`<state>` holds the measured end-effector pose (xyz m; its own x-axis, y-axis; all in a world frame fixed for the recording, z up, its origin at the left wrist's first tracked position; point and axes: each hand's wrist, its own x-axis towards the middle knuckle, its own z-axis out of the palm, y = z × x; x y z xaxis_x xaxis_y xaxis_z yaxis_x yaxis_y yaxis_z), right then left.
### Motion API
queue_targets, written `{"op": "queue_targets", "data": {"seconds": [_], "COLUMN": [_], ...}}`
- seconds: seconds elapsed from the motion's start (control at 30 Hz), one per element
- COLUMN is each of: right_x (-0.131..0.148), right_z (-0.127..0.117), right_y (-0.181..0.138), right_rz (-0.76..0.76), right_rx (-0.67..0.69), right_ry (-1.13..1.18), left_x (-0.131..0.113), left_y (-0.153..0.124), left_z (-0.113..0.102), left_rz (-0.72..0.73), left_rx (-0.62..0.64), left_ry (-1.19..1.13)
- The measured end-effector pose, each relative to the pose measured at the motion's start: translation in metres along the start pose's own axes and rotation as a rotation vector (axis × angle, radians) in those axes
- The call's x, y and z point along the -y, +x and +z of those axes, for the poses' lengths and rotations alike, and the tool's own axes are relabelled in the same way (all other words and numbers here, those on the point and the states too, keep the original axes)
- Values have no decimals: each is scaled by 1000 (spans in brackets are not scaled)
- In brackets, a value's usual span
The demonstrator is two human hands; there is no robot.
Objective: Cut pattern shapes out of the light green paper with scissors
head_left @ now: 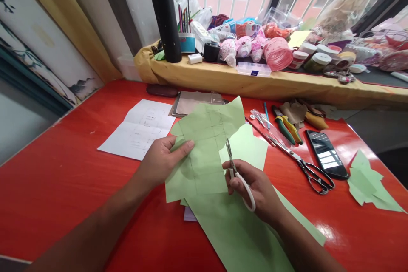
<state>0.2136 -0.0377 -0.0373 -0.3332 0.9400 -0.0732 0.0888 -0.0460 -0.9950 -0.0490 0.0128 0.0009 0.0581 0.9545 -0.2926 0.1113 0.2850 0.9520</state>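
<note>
Pinching a green paper pattern [204, 153] in my left hand [161, 163], white-handled scissors [239, 180] clenched in my right hand [255, 189].
Scissor blades meet the pattern's edge, held mid-way over the red bench [63, 178] above a longer green sheet [236, 233]; black-handled shears [314, 177] lie toward the right edge.
</note>
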Motion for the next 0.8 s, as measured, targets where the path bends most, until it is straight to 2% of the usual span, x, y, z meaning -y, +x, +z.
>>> {"op": "queue_targets", "data": {"seconds": [0.8], "right_x": [4], "right_z": [-2], "right_y": [0], "right_rz": [-70], "right_rx": [-103], "right_ry": [-192], "left_x": [-1], "left_y": [-8], "left_z": [9], "left_rz": [-26], "left_rx": [89], "left_ry": [60]}}
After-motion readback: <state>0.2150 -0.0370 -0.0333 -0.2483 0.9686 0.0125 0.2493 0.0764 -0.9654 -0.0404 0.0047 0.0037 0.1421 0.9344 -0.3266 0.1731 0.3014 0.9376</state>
